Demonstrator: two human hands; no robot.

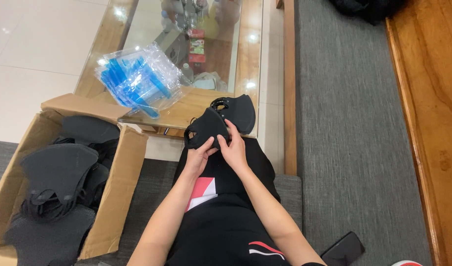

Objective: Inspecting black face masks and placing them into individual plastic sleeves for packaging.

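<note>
A black fabric mask (206, 129) is held over the person's lap, just before the near edge of a glass-topped table (248, 59), the left hand (200, 156) and right hand (233, 148) both pinching it; a second black mask (238, 111) lies on that edge. Working it neatly likely calls for keeping both grips steady. A clear bag of blue pieces (137, 79) sits at the table's near left corner, beside an open cardboard box (112, 187) of black masks.

A see-through bag of blue things (137, 79) is laid on the glass tabletop (245, 59). An open cardboard box (115, 192) full of black masks (58, 172) and a dark phone (343, 250) are laid on the grey couch (354, 123).
</note>
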